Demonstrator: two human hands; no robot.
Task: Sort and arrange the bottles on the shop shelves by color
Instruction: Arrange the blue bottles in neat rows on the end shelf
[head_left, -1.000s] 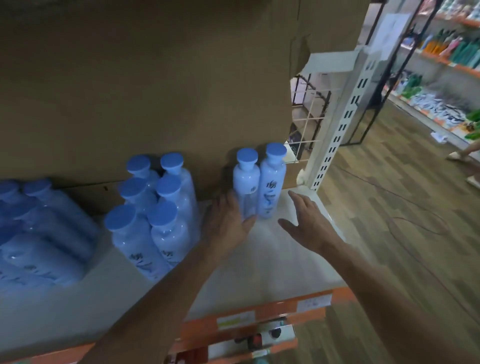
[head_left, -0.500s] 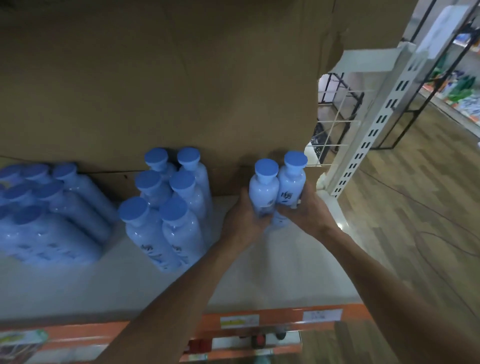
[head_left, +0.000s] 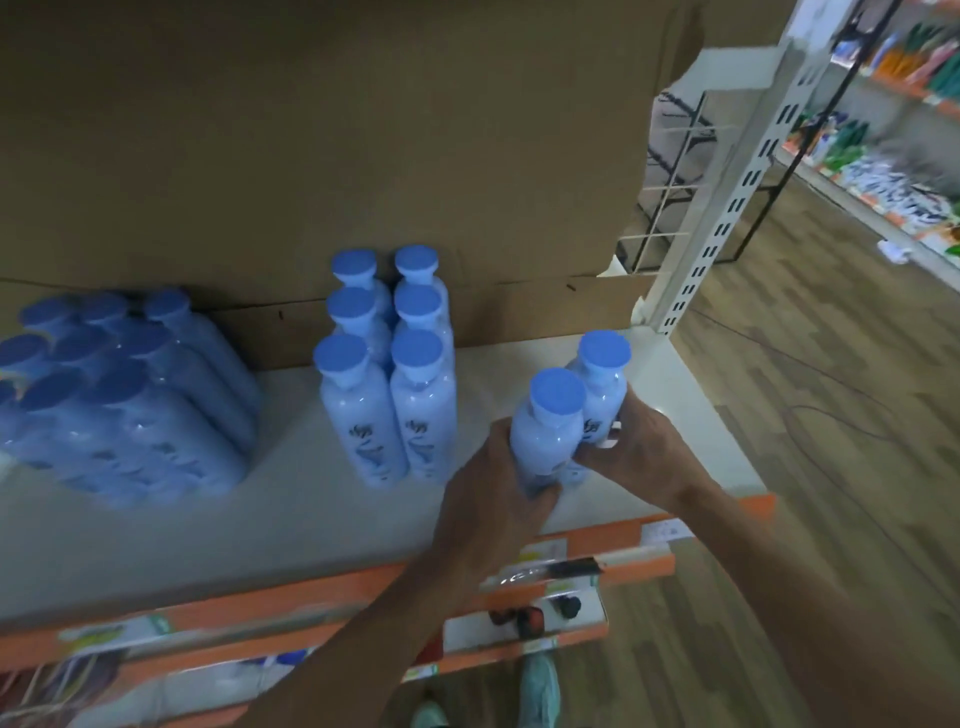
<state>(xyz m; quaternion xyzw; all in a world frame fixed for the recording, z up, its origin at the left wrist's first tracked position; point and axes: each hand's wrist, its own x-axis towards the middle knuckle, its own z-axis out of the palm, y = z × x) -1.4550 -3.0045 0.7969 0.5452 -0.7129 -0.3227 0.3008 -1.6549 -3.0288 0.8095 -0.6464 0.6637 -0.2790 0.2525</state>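
Two pale blue bottles with blue caps stood side by side, touching, over the right part of the shelf (head_left: 260, 519), close to its near edge. The left hand (head_left: 493, 493) was wrapped round the lower body of the nearer bottle (head_left: 545, 436). The right hand (head_left: 644, 457) gripped the farther bottle (head_left: 602, 395) from its right side. The fingers hid both bases, so it could not be told whether the bottles rested on the shelf.

To the left, at the middle of the shelf, six matching bottles (head_left: 384, 374) stood upright in two rows running near to far, back against a cardboard backing (head_left: 363, 130). Farther left sat a blurred, tightly packed pack (head_left: 119, 405) of the same blue-capped bottles, its surface glossy. A white slotted upright (head_left: 727, 197) rose at the shelf's far right corner, beside a wooden floor (head_left: 831, 415).
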